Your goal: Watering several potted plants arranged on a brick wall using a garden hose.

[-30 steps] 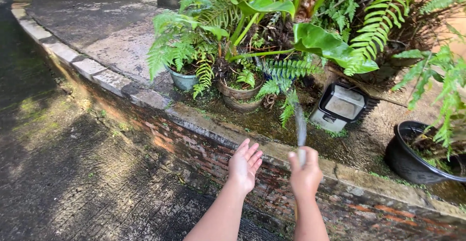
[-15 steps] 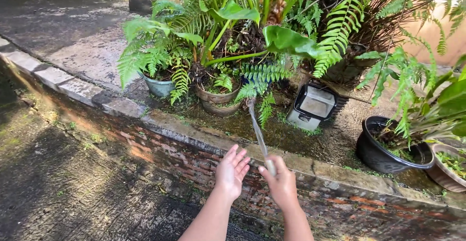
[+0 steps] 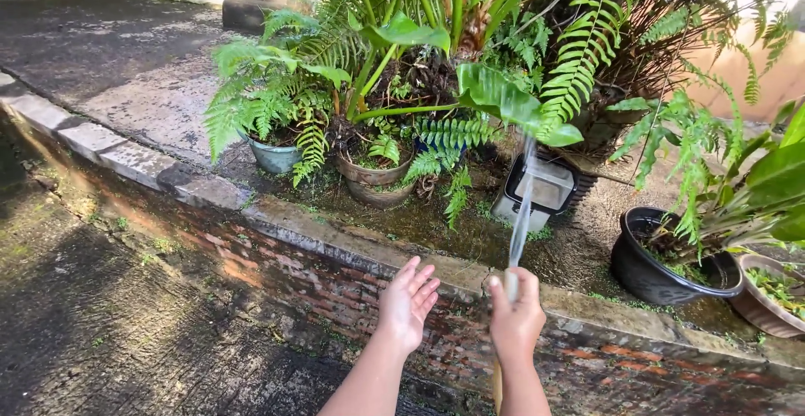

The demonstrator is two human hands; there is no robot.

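My right hand (image 3: pixel 516 315) is shut on the end of a hose (image 3: pixel 510 283), and a thin jet of water (image 3: pixel 521 215) shoots up and away from it toward the potted ferns. My left hand (image 3: pixel 407 303) hovers beside it, fingers apart, holding nothing. Both hands are over the brick edge (image 3: pixel 352 282) of a raised bed. The jet points at a large green leaf (image 3: pixel 503 97) above a dark square planter (image 3: pixel 541 185).
Ferns grow in a grey pot (image 3: pixel 272 154) and a brown clay pot (image 3: pixel 373 173). A black round pot (image 3: pixel 662 261) and a brown pot (image 3: pixel 767 299) stand at the right. Wet dark pavement (image 3: pixel 109 315) lies lower left; a concrete slab (image 3: pixel 126 55) lies behind.
The water jet has swung from the left, toward the clay pot, over to the right toward the square planter. My right hand shifted slightly right; the view moved little.
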